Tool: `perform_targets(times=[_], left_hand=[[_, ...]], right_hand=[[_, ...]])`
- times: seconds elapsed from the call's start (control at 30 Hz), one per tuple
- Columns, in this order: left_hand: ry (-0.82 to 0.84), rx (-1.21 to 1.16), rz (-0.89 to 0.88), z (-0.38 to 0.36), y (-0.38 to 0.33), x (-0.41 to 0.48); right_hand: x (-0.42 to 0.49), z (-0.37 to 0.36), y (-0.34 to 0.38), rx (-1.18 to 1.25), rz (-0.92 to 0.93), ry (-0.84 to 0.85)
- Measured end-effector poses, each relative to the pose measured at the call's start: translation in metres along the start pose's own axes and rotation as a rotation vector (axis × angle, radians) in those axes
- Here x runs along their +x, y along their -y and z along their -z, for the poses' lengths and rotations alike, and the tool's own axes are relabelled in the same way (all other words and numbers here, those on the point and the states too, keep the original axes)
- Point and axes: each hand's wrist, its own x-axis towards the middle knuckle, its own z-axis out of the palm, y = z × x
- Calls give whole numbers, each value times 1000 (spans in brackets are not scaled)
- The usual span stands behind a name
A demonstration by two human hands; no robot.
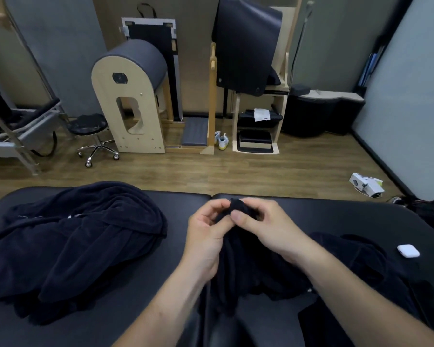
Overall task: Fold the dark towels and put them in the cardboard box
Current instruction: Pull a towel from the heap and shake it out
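On the black padded table (pixel 181 209) a heap of dark towels (pixel 80 236) is lying at the left, while a dark towel (pixel 256 271) at the middle is trailing lengthwise toward the person from its bunched far end, which the left hand (pixel 206 236) and right hand (pixel 268 226) are pinching with curled fingers.

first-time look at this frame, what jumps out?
Dead centre, the left hand and right hand pinch the bunched top of a dark towel, which drapes down toward the viewer. To the left, a crumpled pile of dark towels lies on the black padded table. A small white case sits near the table's right edge.
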Motion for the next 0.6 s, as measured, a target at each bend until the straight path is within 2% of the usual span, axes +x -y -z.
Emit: perform_targets(times=[0.13,0.27,0.4,0.47,0.53,0.6], left_hand=[[12,177,-222,-22,-50,39],[27,250,-430,-50,-102,72],[-100,268,-638,-82,-129,98],[-35,334,-620,-92,-120,99],[75,537,-520,-89,-94,106],[90,794,-411,-71,-74,123]], right_hand=[[41,33,47,-346,124,-84],[77,57,109,-433,188,-15],[107,81,185,-496,233,-27],[113,94,230,-485,316,-61],[115,113,274,-435,397,-142],[112,137,313,-387,467,-239]])
